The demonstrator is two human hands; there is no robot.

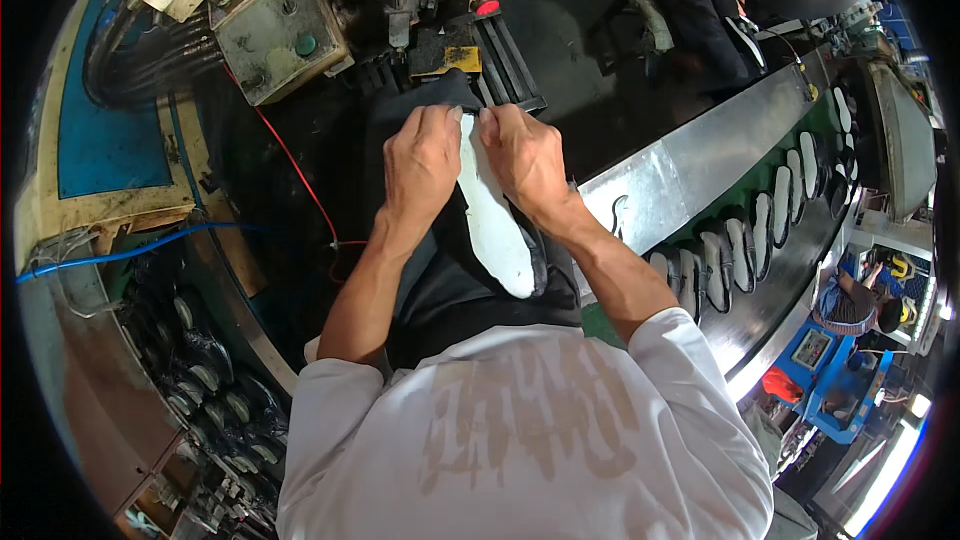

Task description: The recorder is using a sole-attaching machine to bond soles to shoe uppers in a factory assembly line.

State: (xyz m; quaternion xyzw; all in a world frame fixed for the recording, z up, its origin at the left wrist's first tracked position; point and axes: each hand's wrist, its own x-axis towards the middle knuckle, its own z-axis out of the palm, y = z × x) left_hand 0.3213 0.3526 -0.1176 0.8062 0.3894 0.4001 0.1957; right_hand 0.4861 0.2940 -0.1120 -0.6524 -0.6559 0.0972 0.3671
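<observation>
Over my lap lies a shoe upper on its last (497, 230), white sole side up, dark material showing along its edge. At its far end my left hand (424, 155) pinches the rim with curled fingers. Opposite it, my right hand (522, 155) grips the same end, thumb pressed close to the left one. Both hands are closed on the shoe, and the fingertips partly hide that end. Just beyond them stands a machine (398, 0) with a vertical metal head and a yellow part (461, 59) below.
On my right, a metal ledge (650, 175) borders a green conveyor (640, 320) carrying several white-bottomed shoes (740, 252). Dark shoe-like pieces (215, 380) pile up at left. A red cable (295, 165) and blue hose (130, 255) run nearby. A co-worker's gloved hand (725, 3) holds another shoe.
</observation>
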